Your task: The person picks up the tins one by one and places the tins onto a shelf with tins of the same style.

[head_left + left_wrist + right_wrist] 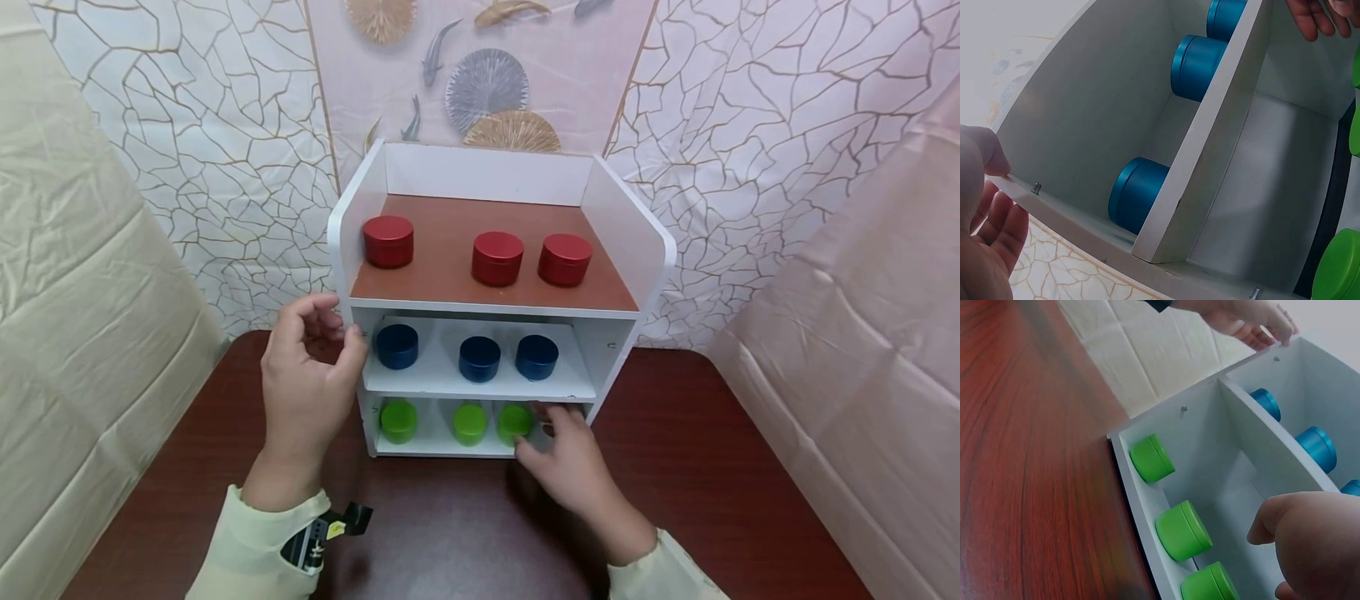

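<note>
A white shelf unit stands on the table with round lidded tins on three levels. My left hand holds the front edge of its left side panel, thumb on the edge and fingers at the outer side in the left wrist view. At the lower right opening, my right hand reaches in beside the rightmost green tin, its fingers loosely bent around nothing. Two more green tins, one in the middle and one at the left, share that bottom level.
Blue tins, including the left one, stand on the middle shelf. Red tins, including the left one, sit on the brown top. Side walls rise around that top. The dark red table extends in front; cream cloth hangs at both sides.
</note>
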Demonstrator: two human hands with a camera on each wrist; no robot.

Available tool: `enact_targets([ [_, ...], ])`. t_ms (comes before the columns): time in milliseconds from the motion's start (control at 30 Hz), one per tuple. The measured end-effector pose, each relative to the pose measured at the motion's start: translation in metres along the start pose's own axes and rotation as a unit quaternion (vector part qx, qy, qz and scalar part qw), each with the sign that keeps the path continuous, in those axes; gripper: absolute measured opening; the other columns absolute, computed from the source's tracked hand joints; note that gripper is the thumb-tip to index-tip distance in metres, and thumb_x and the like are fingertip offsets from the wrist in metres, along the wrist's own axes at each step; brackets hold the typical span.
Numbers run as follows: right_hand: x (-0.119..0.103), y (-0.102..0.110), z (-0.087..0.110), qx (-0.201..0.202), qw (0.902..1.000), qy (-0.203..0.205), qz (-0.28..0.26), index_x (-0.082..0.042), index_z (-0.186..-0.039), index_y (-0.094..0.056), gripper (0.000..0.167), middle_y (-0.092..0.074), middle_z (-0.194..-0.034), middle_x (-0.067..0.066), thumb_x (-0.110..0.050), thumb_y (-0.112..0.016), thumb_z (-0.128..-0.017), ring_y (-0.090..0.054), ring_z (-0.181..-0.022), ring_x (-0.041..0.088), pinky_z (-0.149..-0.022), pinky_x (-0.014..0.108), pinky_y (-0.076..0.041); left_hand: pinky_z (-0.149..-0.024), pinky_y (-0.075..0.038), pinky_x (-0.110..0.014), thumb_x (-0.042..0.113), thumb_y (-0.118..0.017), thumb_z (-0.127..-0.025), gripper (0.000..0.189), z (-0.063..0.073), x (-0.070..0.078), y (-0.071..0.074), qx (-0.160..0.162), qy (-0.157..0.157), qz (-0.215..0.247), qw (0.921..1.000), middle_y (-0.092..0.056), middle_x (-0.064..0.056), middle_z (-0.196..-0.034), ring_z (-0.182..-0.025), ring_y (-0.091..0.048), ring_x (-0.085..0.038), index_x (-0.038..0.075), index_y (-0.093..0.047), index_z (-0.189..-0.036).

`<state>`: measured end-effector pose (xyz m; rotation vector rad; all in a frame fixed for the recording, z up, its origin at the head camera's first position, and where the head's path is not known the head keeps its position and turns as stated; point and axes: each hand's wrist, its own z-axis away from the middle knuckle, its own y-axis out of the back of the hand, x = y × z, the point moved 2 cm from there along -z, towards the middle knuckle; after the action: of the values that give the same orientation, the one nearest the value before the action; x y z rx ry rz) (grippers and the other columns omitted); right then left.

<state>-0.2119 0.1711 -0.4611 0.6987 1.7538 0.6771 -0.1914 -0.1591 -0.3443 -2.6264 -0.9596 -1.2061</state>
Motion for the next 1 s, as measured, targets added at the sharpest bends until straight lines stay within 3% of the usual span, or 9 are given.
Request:
enact_targets([
  [700,-0.015,0.016,0.020,-0.005,0.9995,0.031,0.000,-0.009,-0.152,-0.066,0.064,-0.064,-0.145,0.008,-0.023,-0.088,-0.094,-0.068,-0.131,0.030,-0.111,0.051,-0.062,-0.088,-0.052,-0.017,0.013,-0.079,-0.100,0.046,0.001,0.002,0.002,0.003,-0.002,0.010,0.9999,-0.066,-0.012,-0.118,-0.105,-0.060,-0.009,0.005,-0.064,-0.143],
  [1000,-0.022,0.019,0.027,-0.002,0.9984,0.054,0.018,-0.012,-0.153,-0.064,0.070,-0.061,-0.149,0.006,-0.028,-0.091,-0.091,-0.068,-0.133,0.031,-0.111,0.054,-0.060,-0.084,-0.052,-0.015,0.013,-0.080,-0.098,0.044,0.004,0.009,0.005,0.006,-0.029,0.010,0.9995,-0.066,-0.012,-0.115,-0.101,-0.060,-0.012,0.005,-0.067,-0.139],
])
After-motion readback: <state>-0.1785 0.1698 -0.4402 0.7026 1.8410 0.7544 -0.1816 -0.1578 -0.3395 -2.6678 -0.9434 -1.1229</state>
